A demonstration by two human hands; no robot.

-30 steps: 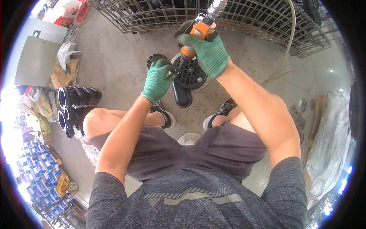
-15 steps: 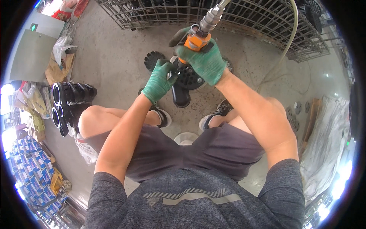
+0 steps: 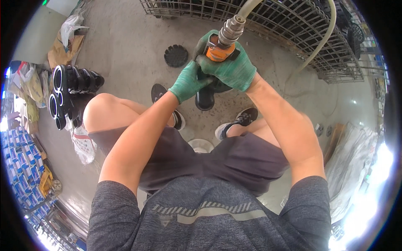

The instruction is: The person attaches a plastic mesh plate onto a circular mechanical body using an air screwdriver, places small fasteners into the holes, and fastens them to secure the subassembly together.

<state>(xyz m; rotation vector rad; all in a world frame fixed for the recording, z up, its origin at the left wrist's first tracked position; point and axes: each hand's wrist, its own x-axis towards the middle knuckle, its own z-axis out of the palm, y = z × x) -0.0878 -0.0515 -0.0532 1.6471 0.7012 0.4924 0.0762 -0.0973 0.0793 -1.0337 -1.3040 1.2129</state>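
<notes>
Grey floor (image 3: 125,62) | our right hand (image 3: 232,71) grips the orange tool (image 3: 219,54), axis one-to-seven o'clock | rounded black part (image 3: 204,99) at four-to-five o'clock from our nearer left hand (image 3: 188,83), its hold: we cannot tell

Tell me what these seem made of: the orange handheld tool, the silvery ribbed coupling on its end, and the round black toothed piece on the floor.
Orange handheld tool: painted metal or plastic; the smooth, solid colour fits either.
Silvery ribbed coupling: metal, polished-looking, from its bright, sharp highlights.
Round black toothed piece: probably moulded plastic or rubber, matte, showing no metallic glints.
</notes>
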